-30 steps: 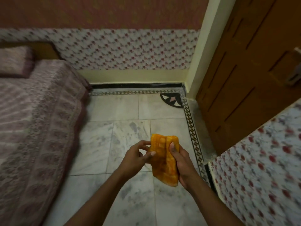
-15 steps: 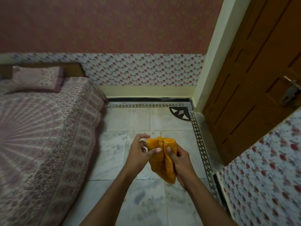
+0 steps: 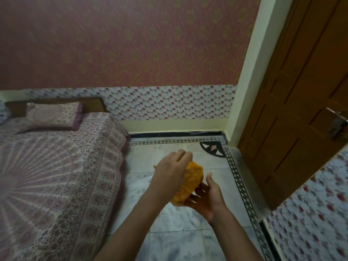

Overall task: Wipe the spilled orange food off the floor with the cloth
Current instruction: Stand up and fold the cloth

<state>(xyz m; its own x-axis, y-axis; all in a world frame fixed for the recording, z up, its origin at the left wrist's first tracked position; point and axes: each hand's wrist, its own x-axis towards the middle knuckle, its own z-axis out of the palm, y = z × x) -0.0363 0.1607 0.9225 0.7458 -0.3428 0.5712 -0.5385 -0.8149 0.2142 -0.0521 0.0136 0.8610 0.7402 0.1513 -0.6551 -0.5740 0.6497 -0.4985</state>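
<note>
At the far left a bed (image 3: 56,176) fills the frame, covered in a pale sheet printed with a purple fan pattern, and a matching pillow (image 3: 53,116) lies against the wooden headboard. Beside it runs the marble floor (image 3: 178,242), grey-veined, edged with a black-and-white patterned border.

Above the floor, mid-frame, the left hand (image 3: 171,170) comes over the top of the orange cloth (image 3: 190,183), back of the hand toward the camera, fingers curled down over the bundle's far side (their tips are hidden, so how tightly they clasp it cannot be told). The cloth is bunched into a lump held in the air between the two hands, not touching the floor. Just to its right, the right hand (image 3: 209,200) cups the cloth from underneath, palm up, fingers bent beneath the bundle and the thumb standing straight up, apart from the fabric.

Farther right stand a cream door frame and a brown wooden door (image 3: 293,110) with a metal handle (image 3: 337,125), and at the lower right a flower-printed wall.
</note>
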